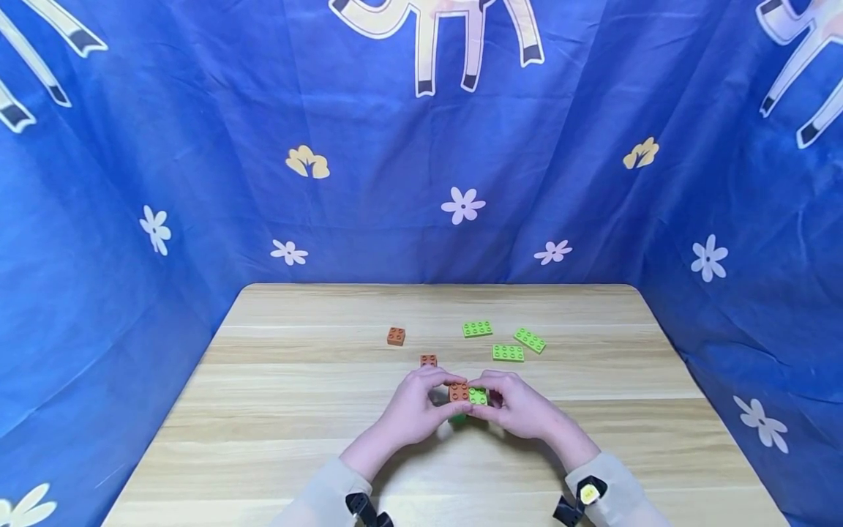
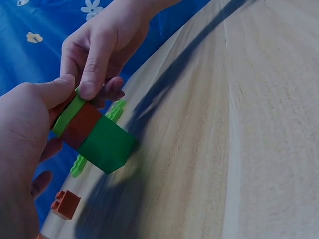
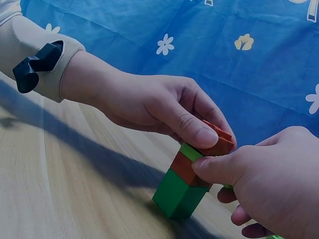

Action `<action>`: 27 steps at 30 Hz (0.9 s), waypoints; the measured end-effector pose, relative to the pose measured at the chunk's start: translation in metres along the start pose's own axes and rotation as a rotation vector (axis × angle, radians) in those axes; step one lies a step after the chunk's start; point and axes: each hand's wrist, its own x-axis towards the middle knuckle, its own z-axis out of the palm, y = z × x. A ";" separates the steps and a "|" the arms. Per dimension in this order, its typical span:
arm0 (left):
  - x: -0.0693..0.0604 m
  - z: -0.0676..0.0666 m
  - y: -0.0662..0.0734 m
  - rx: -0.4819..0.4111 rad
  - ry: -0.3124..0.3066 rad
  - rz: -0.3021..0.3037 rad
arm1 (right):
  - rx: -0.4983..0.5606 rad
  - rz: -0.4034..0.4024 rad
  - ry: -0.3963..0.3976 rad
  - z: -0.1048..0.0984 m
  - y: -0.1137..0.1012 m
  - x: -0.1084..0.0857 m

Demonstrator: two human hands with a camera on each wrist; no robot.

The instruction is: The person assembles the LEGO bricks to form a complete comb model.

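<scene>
Between the two hands is a stack of toy building bricks. A dark green block (image 3: 180, 194) forms its base, with a brown brick (image 2: 82, 124) above it. A light green brick (image 1: 478, 397) lies over that and sticks out to the right. On top, my left hand (image 1: 416, 411) pinches another brown brick (image 1: 459, 392) between thumb and fingers. My right hand (image 1: 519, 407) grips the light green brick from the right, its thumb at the near side. The fingers partly cover both upper bricks. Whether the base touches the table, I cannot tell.
Beyond the hands, three light green bricks (image 1: 508, 353) lie on the wooden table (image 1: 276, 410), right of the middle. One loose brown brick (image 1: 396, 336) lies to the left, and another (image 1: 429, 361) just past the left hand. A blue patterned curtain (image 1: 369, 197) surrounds the table's back and sides.
</scene>
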 end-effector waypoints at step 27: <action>0.001 -0.001 -0.001 0.086 0.017 0.082 | 0.004 0.033 -0.016 0.000 -0.002 -0.002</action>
